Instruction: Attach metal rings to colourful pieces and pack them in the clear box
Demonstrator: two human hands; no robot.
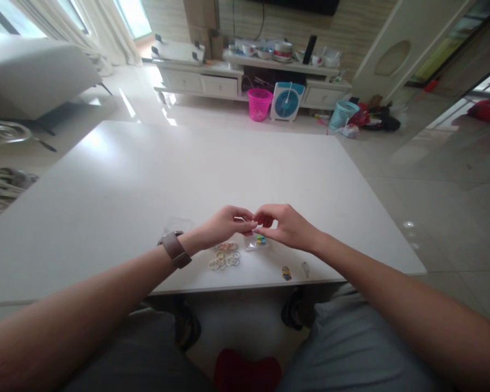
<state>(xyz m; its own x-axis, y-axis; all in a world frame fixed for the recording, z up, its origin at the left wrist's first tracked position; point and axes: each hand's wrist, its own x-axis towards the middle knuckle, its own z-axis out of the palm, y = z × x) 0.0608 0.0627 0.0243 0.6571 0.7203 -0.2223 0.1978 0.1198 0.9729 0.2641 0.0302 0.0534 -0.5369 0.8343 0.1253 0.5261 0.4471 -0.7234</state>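
Note:
My left hand (231, 221) and my right hand (283, 224) meet above the front of the white table (212, 169). Both are closed, fingertips pinched together around something too small to name. Under them lies a small clear plastic box (251, 245) with green, yellow and blue pieces (261, 239) at its right side, partly covered by my fingers. Left of the box are several pinkish bands (227, 246), and below those, several pale yellow and whitish rings (220, 261). A Minion figure (286, 273) and a small whitish item (305, 268) lie near the table's front edge.
A clear plastic container (177, 224) rests behind my left wrist. Past the table's far edge stand a pink basket (259, 104), a blue fan (287, 102) and a light blue basket (343, 114), before a white cabinet (220, 84). A red seat (247, 373) shows below me.

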